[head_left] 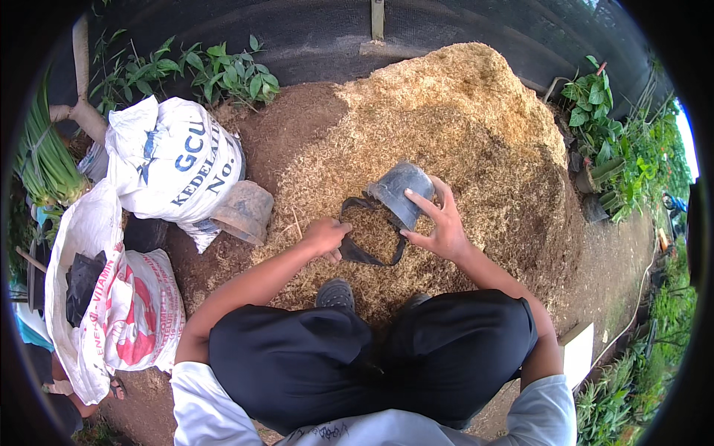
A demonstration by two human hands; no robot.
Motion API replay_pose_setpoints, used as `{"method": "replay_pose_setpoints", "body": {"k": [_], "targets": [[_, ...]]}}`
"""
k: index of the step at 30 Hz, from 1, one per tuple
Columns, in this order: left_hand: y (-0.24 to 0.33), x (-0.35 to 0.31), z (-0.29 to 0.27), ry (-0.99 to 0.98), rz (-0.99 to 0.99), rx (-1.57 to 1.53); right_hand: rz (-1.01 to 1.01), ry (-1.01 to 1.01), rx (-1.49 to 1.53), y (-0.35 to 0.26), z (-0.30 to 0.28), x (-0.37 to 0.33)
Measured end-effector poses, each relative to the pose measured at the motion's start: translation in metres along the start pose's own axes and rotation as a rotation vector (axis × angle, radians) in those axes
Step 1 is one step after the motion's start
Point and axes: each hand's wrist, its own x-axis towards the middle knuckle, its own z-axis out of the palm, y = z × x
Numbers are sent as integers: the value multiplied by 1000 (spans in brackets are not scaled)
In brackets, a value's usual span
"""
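My left hand (326, 238) pinches the left rim of a black plastic grow bag (363, 255), which stands with its mouth open and light brown husk-like material inside. Tipped over the bag's far rim is a dark grey plastic pot (402, 192), its mouth turned down toward the opening. The fingers of my right hand (444, 225) press against the pot's right side and base, with the thumb beside the bag's right rim. Both hands work just beyond my feet, at the near part of a large heap of husk-like material (461, 111).
A full white sack (171, 160) stands at left, with an upturned brown-grey pot (245, 212) beside it. Nearer is an open white-and-red sack (145, 312) with black plastic in it. Leafy plants line the right edge. Another person's foot (117, 388) shows at lower left.
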Motion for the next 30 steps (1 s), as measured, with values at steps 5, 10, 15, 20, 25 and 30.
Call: {"method": "replay_pose_setpoints", "body": {"k": [5, 10, 15, 20, 25, 30], "targets": [[0, 2, -3, 67, 41, 88, 446, 89, 326, 3, -1, -6], [-12, 28, -12, 402, 296, 284, 1180, 309, 1181, 43, -4, -13], [-12, 70, -35, 378, 211, 31, 1288, 332, 977, 76, -6, -31], [-9, 118, -51, 93, 87, 154, 990, -212, -114, 110, -3, -22], [-12, 179, -31, -49, 45, 364, 906, -450, -221, 116, 58, -12], [-10, 220, -8, -169, 103, 470, 882, -258, -57, 107, 93, 3]]}}
